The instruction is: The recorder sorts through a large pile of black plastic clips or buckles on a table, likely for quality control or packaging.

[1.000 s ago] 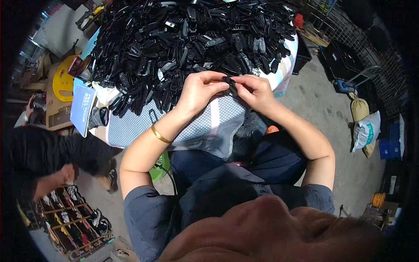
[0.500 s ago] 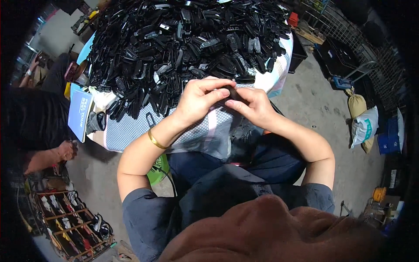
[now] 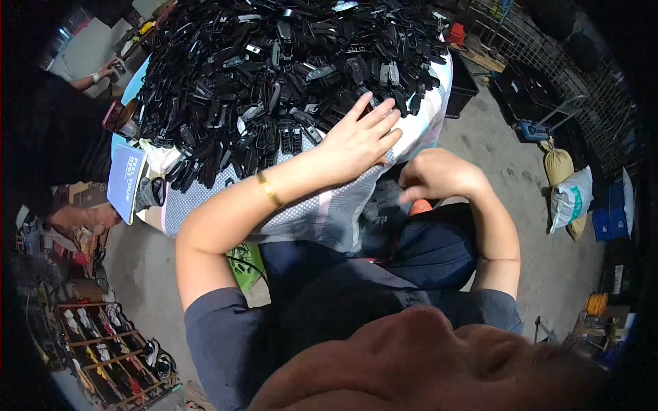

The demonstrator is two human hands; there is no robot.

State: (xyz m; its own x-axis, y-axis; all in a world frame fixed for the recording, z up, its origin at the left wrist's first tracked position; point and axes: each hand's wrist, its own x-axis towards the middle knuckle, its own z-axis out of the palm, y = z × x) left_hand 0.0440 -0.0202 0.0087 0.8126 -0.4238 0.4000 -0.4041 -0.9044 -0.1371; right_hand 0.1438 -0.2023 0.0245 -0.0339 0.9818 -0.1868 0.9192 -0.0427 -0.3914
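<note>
A big heap of small black plastic clip-like parts [image 3: 226, 89] covers the cloth-draped table [image 3: 274, 222]. My left hand [image 3: 363, 140] reaches over the near right edge of the heap, open, its fingers spread and nothing visible in it. Beyond the table's near edge, my right hand [image 3: 439, 177] hangs low above my right thigh. Its fingers are bent, with a gap between them and the thumb, and I see nothing held there. Below it lies a dark area with black parts [image 3: 377, 212], partly hidden. A small orange-red thing [image 3: 420, 205] shows just under the right hand.
At the left table edge lean a blue box [image 3: 125, 175] and a dark cup-like item [image 3: 151, 193]. Another person in dark clothes [image 3: 68, 137] sits at left. A green container [image 3: 247, 266] stands below the table; sacks [image 3: 572, 198] and black crates [image 3: 528, 96] are at right.
My hands were together at the table edge around a small dark piece. They have parted: the left moved onto the heap and spread, the right went down and right. The piece is out of sight.
</note>
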